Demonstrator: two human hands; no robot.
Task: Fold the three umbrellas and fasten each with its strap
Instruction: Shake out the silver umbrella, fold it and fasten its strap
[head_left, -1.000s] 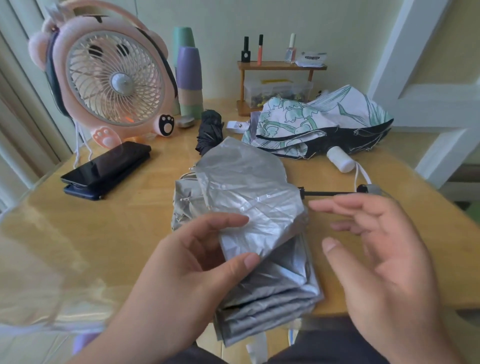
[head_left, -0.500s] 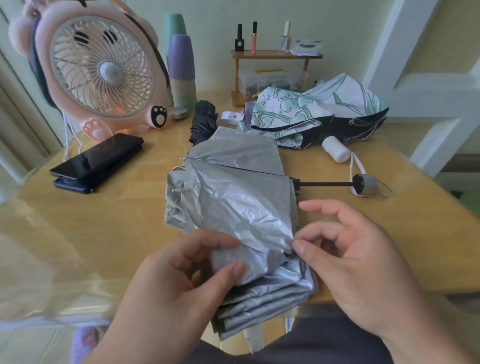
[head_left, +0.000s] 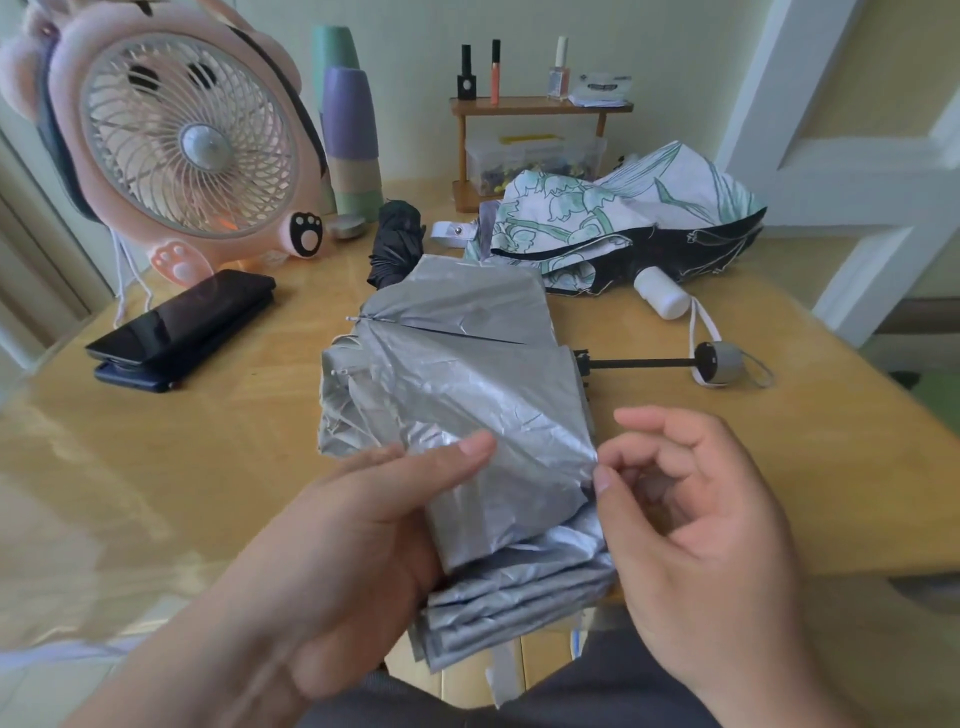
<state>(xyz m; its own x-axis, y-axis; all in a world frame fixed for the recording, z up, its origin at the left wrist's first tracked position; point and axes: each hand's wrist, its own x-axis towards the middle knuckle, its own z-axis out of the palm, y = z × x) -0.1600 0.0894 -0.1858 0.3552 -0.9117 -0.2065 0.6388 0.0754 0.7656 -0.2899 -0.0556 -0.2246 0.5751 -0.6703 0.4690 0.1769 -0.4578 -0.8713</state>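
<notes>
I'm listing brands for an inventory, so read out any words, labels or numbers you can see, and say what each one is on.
No text can be read here.
White paper packet on the small wooden shelf: dark print, too blurred.
Black nail polish bottle: pale label, too small.
Round grey umbrella handle: tiny pale mark, unreadable.
Crumpled silver folding umbrella: no print visible.

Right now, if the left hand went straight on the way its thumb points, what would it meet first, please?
The left hand grips the silver umbrella; sliding on across the cloth, it would probably meet the right hand at the fold's edge, though depth is unclear.
</notes>
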